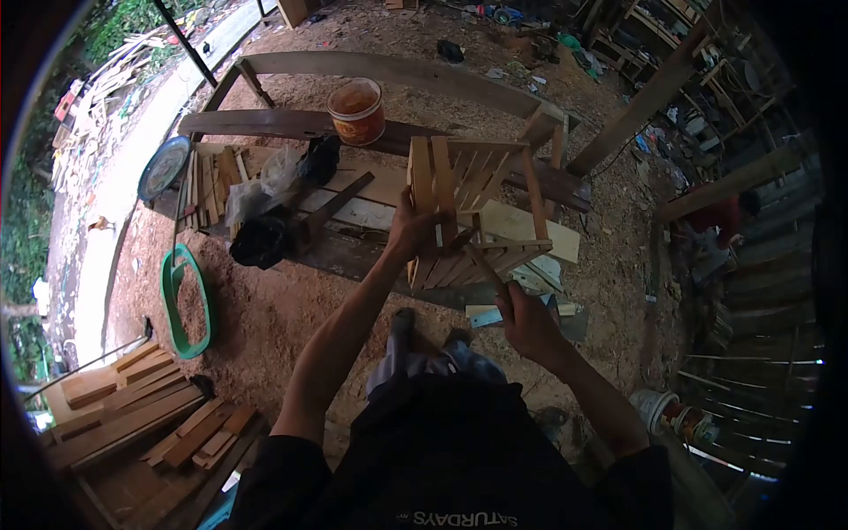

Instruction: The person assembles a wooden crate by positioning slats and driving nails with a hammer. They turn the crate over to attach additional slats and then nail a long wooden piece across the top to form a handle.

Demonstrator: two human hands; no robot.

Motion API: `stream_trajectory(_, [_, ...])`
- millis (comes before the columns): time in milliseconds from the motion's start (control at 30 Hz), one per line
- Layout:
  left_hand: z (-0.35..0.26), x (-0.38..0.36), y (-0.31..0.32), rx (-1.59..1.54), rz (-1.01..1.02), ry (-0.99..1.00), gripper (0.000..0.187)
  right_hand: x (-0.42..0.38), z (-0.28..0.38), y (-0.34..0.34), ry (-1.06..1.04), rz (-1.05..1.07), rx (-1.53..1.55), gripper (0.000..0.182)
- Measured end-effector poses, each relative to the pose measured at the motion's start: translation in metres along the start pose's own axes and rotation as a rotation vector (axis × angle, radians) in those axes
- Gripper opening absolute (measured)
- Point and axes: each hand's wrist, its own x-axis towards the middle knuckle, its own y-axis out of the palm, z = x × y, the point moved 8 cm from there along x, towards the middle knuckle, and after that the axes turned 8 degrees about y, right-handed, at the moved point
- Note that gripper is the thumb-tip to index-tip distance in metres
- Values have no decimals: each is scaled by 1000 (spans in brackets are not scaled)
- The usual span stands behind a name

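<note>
A slatted wooden frame [486,168] rests on the workbench in front of me. My left hand [413,228] is at its left side, with the fingers wrapped round a slat near the middle. In my right hand [528,322] is the wooden handle of a hammer [486,269], which points up and left toward the slats. The hammer's head is dark and lies close to my left hand. Below the frame, a blue-bladed square [486,318] lies near my right hand.
An orange bucket [356,110] stands behind the frame. Plastic bags [261,238] and wood strips [210,181] lie to the left. A green ring-shaped object [168,300] and stacked boards [132,397] are at the lower left. A person [720,221] crouches at the right.
</note>
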Motion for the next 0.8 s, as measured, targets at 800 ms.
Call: stream_trajectory(800, [1,-2,2,18,31,-21,86,44,-37,-15,335,246,525,27])
